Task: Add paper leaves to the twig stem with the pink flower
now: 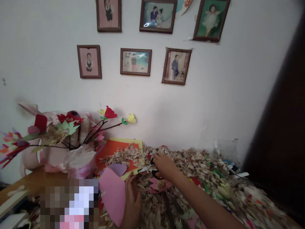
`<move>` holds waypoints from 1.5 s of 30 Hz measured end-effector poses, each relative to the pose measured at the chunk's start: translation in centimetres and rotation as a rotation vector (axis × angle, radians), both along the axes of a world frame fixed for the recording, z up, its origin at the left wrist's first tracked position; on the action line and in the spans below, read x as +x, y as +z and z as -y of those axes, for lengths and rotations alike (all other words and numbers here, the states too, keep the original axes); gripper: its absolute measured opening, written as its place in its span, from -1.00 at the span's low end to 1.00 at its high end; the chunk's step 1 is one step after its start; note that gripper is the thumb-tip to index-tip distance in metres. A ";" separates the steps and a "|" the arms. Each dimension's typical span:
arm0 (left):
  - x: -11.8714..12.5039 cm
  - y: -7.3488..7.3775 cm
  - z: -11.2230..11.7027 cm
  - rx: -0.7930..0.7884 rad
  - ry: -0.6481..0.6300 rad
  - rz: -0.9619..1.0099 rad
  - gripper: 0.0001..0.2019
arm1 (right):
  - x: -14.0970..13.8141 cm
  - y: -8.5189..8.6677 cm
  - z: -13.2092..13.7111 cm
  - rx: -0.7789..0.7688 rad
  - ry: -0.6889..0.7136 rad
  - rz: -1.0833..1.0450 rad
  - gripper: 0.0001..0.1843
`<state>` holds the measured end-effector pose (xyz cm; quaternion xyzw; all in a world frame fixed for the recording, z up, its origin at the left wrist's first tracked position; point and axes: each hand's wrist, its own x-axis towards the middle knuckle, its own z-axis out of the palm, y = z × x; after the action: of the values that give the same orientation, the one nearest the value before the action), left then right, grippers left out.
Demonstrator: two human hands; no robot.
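My right hand (164,167) is closed around the black handles of a pair of scissors (144,169), whose blades point left. Close to the blade tips is a pale yellow piece of paper (131,175), pinched in the fingers of my left hand (132,198). A rounded pink sheet of paper (113,194) stands just left of that hand; whether the hand touches it I cannot tell. Behind the pink sheet lies a rounded purple piece of paper (118,169). Under and around both hands spreads a thick heap of dried petal-like scraps (190,159).
Paper flowers on twigs (102,128) and a plastic-wrapped bundle (82,162) stand at the left. Orange paper (107,151) lies behind my left hand. A clear plastic bag (226,151) sits back right. Framed photos (135,62) hang on the wall. The lower left is pixelated.
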<state>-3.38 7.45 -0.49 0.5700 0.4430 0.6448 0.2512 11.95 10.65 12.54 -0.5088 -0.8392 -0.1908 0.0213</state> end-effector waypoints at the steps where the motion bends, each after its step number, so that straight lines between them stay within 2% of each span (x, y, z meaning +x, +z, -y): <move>1: -0.1 -0.1 0.0 -0.008 -0.019 -0.004 -0.64 | -0.1 0.1 -0.1 -0.006 0.005 0.013 -0.64; 5: -0.4 -0.2 0.0 -0.024 -0.067 -0.012 -0.61 | -0.1 0.3 -0.5 -0.022 0.000 0.045 -0.68; 11: 0.1 0.0 0.3 -0.018 -0.029 0.008 -0.63 | 0.1 0.5 -0.6 -0.090 -0.036 0.106 -0.78; 20: 0.2 -0.3 0.1 0.021 -0.038 -0.018 -0.65 | 0.1 0.4 0.0 -0.160 -0.122 0.123 -0.76; 25: -0.1 -0.8 -0.2 0.014 -0.073 -0.040 -0.63 | 0.4 0.5 0.7 -0.139 -0.132 0.064 -0.77; 29: -0.7 -1.1 -0.5 0.004 -0.091 -0.072 -0.63 | 0.7 0.1 1.1 -0.115 -0.120 -0.003 -0.69; 31: -0.9 -1.1 -0.6 0.003 -0.063 -0.141 -0.68 | 0.8 -0.2 1.1 -0.109 -0.115 -0.013 -0.66; 34: -0.9 -0.9 -0.7 0.028 0.051 -0.313 -0.76 | 0.9 -0.6 1.1 -0.112 -0.112 0.005 -0.67; 37: -0.8 -0.8 -0.8 0.036 0.130 -0.461 -0.72 | 1.0 -1.0 1.1 -0.110 -0.122 0.037 -0.68; 41: -0.7 -0.7 -0.9 -0.034 0.041 -0.612 -0.65 | 0.9 -1.3 1.3 -0.120 -0.122 0.100 -0.72; 45: -0.5 -0.1 -0.7 -0.118 -0.069 -0.655 -0.65 | 0.5 -1.4 1.5 -0.132 -0.098 0.148 -0.72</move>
<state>-3.88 8.15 -0.57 0.7460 0.5171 0.3920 0.1496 12.50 9.17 11.12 -0.5341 -0.8233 -0.1731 -0.0834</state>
